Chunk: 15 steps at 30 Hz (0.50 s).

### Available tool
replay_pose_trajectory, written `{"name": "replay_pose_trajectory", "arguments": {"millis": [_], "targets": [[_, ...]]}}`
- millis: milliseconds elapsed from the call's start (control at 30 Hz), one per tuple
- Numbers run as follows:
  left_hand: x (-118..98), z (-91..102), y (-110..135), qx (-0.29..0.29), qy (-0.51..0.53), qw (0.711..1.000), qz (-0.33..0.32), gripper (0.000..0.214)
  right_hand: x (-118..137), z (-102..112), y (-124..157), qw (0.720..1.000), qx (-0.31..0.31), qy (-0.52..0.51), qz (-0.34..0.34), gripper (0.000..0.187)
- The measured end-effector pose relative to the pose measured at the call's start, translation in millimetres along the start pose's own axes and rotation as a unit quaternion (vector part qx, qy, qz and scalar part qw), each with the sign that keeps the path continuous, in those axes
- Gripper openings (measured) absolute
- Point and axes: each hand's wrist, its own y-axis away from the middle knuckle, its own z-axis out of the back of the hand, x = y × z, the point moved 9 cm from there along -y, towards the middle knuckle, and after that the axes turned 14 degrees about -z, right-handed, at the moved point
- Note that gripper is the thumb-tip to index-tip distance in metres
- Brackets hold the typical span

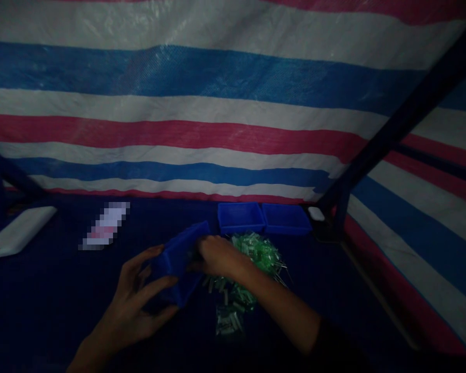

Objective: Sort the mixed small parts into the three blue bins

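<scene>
My left hand [134,300] grips the near side of a small blue plastic tray [180,259] that is tilted up on the dark table. My right hand [217,256] is closed on the tray's right rim, its fingers curled inside. Just to the right of the tray lies a heap of small green and clear parts with thin wire legs [252,251], spilling toward me under my right forearm.
Two more blue trays [241,217] [285,218] stand side by side at the back by the striped tarp. A white flat object [17,230] lies far left, a blurred card [104,225] beside it. A dark frame post [334,217] rises at the right.
</scene>
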Motion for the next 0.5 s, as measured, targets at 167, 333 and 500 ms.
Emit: {"name": "replay_pose_trajectory", "arguments": {"millis": [167, 333, 500], "targets": [[-8, -3.6, 0, 0.023, -0.024, 0.999, -0.014, 0.027, 5, -2, -4, 0.999, -0.04, -0.026, -0.025, 0.027], [13, 13.4, -2, -0.033, -0.101, 0.994, 0.026, 0.031, -7, 23, 12, 0.984, -0.144, -0.098, -0.048, 0.02], [83, 25.4, 27, -0.148, -0.142, 0.948, 0.245, 0.065, -38, 45, 71, 0.961, -0.238, -0.134, 0.038, 0.033]]}}
